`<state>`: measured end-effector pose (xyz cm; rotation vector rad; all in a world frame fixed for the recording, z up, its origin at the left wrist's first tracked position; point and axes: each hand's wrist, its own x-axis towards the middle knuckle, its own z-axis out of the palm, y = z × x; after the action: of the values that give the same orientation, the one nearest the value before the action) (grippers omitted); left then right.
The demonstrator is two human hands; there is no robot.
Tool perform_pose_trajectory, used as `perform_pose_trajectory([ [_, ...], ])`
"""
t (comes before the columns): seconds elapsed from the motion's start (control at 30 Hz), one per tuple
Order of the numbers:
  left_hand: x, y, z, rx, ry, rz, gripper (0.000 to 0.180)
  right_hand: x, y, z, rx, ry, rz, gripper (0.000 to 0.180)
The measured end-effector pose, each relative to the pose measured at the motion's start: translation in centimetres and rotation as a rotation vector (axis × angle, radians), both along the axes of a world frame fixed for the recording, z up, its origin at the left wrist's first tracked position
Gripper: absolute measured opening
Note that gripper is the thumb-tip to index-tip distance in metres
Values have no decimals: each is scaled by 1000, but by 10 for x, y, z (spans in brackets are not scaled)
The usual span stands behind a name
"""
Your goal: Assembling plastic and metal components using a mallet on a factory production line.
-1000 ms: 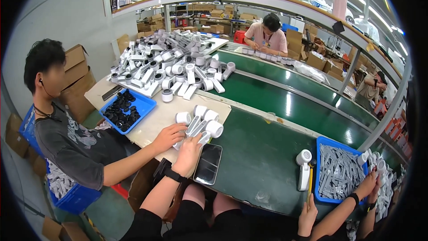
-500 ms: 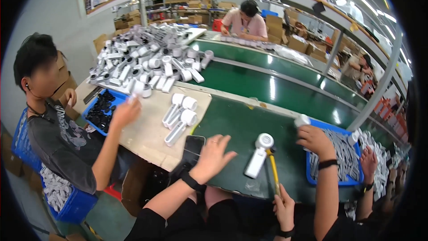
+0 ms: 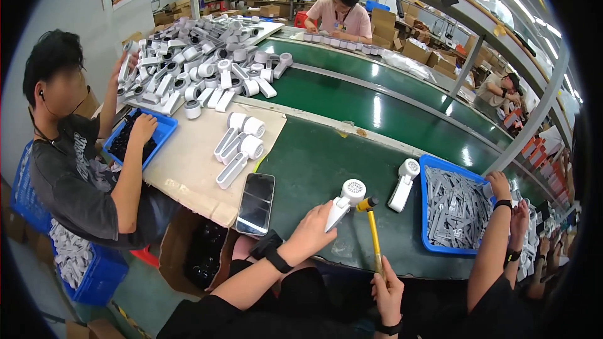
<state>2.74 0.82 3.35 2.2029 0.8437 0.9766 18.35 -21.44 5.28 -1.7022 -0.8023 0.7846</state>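
Note:
My left hand [image 3: 312, 233], with a black watch on its wrist, grips the handle of a white hand-held device [image 3: 344, 200] with a round grilled head, resting on the green table [image 3: 314, 163]. My right hand [image 3: 387, 287] holds a yellow-handled hammer [image 3: 373, 233] upright, its dark head right beside the device's head. A second white device [image 3: 403, 183] stands just to the right. A black phone [image 3: 256, 202] lies left of my left hand.
Three white devices [image 3: 239, 145] lie on a cardboard sheet [image 3: 188, 163], with a big heap [image 3: 195, 69] behind. The left co-worker's hand is in a blue bin [image 3: 164, 130]. A right-hand person reaches into a blue bin of grey parts [image 3: 453, 208]. A green conveyor [image 3: 389, 103] runs behind.
My left hand left the devices on the cardboard, swung right and now grips one white device on the green table. The hammer in my right hand has come up beside it.

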Motion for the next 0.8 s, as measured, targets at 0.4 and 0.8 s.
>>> perform_pose_trajectory([
  [0.4, -43, -5, 6, 91, -19, 195, 34, -6, 15, 14, 131, -377, 252, 52],
  [0.8, -39, 6, -6, 72, -140, 172, 20, -24, 30, 52, 145, -673, 332, 46],
])
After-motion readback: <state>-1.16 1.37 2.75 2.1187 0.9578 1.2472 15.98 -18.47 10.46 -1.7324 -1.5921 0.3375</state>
